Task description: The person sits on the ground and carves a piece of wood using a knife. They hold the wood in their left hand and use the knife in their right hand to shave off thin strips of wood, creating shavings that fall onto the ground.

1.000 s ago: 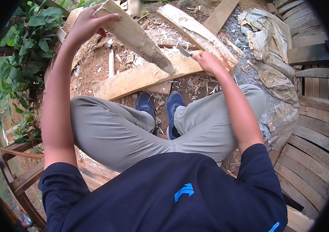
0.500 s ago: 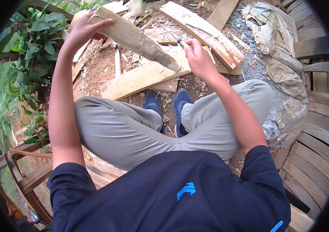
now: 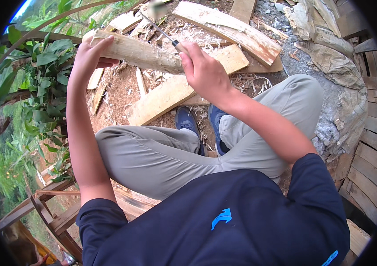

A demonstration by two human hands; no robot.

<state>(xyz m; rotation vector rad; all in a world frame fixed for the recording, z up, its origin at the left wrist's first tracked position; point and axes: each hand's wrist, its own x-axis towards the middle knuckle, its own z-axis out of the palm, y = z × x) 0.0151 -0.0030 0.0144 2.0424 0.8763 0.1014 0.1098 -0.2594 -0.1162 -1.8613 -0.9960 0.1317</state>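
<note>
Head view: one container noted, a torn paper sack [image 3: 336, 55] at the upper right of the frame. Grey lumpy material [image 3: 328, 131] lies exposed along it; whether this sits inside or beside the sack cannot be told. The wood piece [image 3: 142, 52] is at upper centre-left, the fingers of the left hand [image 3: 90, 55] clamped on its upper end, thumb on top. The fingers of the right hand [image 3: 208, 73] are closed around the handle of the knife [image 3: 175, 43], blade pointing to the upper left. The wood piece's other end is hidden behind the right hand; contact there cannot be confirmed. Compared with half a second ago, the right hand has moved left, and the wood piece stands nearer level, above the plank [image 3: 162, 99].
</note>
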